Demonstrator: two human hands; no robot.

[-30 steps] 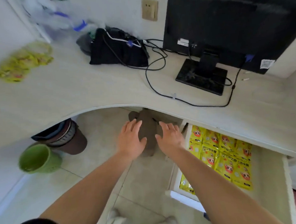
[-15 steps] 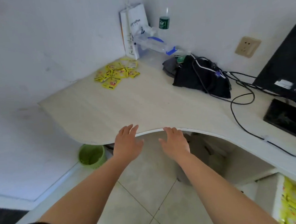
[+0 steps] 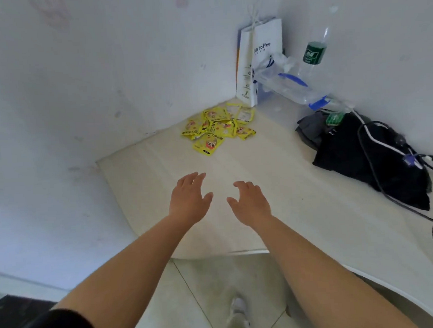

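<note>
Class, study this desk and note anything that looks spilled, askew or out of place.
The yellow sachets lie in a loose heap near the desk corner, overlapping at odd angles. A blue-capped bottle lies on its side beside the paper bag.

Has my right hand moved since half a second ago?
Yes. The right hand was at the front edge of the desk; now it is past that edge, over the top, nearer the yellow packets.
</note>
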